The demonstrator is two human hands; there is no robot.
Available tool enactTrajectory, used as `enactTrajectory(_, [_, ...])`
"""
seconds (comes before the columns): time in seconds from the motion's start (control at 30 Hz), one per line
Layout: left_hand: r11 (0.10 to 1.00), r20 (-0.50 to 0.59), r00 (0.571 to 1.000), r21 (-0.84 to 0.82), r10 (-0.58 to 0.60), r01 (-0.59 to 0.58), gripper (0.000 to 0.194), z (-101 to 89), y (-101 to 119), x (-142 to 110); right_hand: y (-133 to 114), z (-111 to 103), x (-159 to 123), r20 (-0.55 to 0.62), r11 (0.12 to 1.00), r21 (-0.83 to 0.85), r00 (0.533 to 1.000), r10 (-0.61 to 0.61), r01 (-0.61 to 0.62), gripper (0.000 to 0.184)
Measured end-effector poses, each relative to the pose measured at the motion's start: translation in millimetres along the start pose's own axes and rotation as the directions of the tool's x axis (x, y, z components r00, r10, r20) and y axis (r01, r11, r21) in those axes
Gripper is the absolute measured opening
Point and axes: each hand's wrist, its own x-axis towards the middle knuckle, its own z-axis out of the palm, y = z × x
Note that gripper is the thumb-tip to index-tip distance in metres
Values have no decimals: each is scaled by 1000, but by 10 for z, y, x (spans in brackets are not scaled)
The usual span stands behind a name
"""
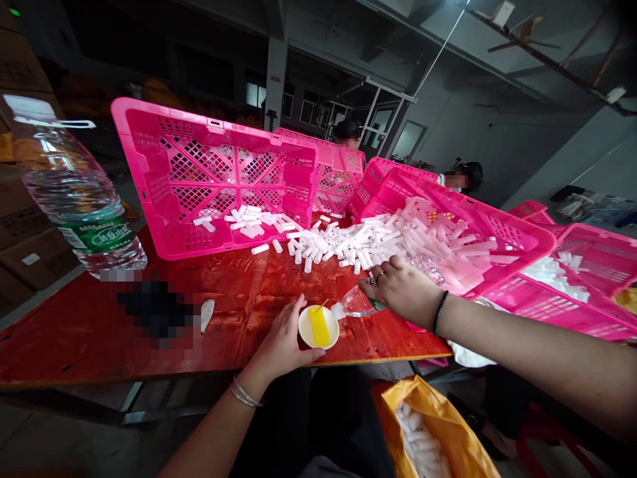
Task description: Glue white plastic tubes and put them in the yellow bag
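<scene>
My left hand [284, 340] is closed around the side of a small white bowl [333, 332] at the table's front edge. Inside the bowl is a yellow block-shaped piece [320, 326] with a thin stick-like bit at its top; its kind is unclear. My right hand [405, 287] grips a clear plastic water bottle [359, 303], tipped almost flat, its neck at the bowl's right rim. Whether water is flowing cannot be made out. Behind my right hand, a heap of short white tubes [348, 244] spreads over the red table [239, 285].
A pink crate [213, 119] lies on its side at the back, another tilted crate [517, 226] spills tubes at right. A large water bottle [92, 212] stands left, near a blurred dark item [156, 311]. Below the table is an orange sack [455, 425] of white pieces. People sit beyond.
</scene>
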Motion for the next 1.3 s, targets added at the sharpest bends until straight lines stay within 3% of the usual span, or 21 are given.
enactTrajectory(0.5, [999,-3,1000,-35,-7,7,107,-6,4,-4,-53,142,28,-46,993,87,996,-79,83,12])
enactTrajectory(0.97, [1000,-26,1000,-28,10,-11,106,11,-5,-7,-47,190,12,-60,1000,-14,998,-6,5,33])
enactTrajectory(1.3, [999,-7,1000,-40,-13,12,106,-18,40,-7,-35,199,19,-42,999,48,999,-21,23,15])
